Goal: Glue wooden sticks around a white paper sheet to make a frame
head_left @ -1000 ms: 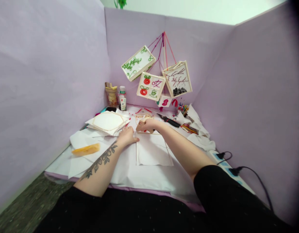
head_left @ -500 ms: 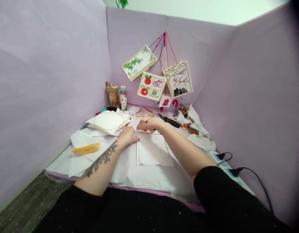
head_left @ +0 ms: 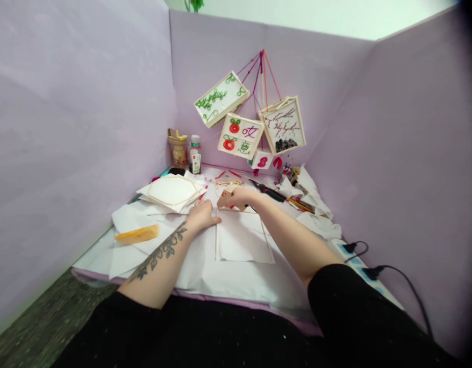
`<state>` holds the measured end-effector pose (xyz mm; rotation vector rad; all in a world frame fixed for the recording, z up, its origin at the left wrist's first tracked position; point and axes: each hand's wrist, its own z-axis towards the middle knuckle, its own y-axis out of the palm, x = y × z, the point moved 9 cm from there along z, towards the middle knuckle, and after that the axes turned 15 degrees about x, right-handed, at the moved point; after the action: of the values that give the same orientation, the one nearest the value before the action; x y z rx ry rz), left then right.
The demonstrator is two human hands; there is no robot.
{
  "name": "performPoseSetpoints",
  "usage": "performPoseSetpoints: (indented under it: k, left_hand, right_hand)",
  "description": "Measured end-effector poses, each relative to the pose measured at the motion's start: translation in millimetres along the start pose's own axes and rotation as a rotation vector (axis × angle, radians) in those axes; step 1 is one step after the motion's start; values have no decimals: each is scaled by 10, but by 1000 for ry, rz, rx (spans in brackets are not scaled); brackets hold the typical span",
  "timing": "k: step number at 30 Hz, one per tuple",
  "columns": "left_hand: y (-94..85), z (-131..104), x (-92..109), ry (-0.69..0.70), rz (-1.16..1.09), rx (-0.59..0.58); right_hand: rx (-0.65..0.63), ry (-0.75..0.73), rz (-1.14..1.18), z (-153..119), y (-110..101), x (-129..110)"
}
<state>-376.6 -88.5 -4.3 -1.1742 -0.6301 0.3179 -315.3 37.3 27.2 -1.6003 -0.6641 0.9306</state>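
A white paper sheet (head_left: pixel 243 237) edged with thin wooden strips lies on the white-covered table. My left hand (head_left: pixel 201 213) rests at its upper left corner, thumb stretched out to the strip, fingers spread on the table. My right hand (head_left: pixel 241 197) is closed round a tan tool (head_left: pixel 223 198), perhaps a glue gun, held over the sheet's top edge near the upper left corner. The tool's tip is too small to make out.
Hexagonal framed papers (head_left: pixel 172 190) and a yellow strip (head_left: pixel 137 234) lie left. Black-handled pliers (head_left: pixel 272 192) and crumpled paper (head_left: pixel 320 225) are right, by a power strip (head_left: pixel 360 266). Decorated frames (head_left: pixel 240 134) hang at the back; wooden sticks (head_left: pixel 230 184) lie below.
The tan tool in my right hand has tilted slightly at the sheet's top edge. My left hand stays in place.
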Motion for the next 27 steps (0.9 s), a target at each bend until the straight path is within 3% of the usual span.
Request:
performPoseSetpoints:
  k: [27]
  left_hand:
    - [11,6,0,8,1,-3]
  right_hand:
    - [17,19,9,-39,-18,4]
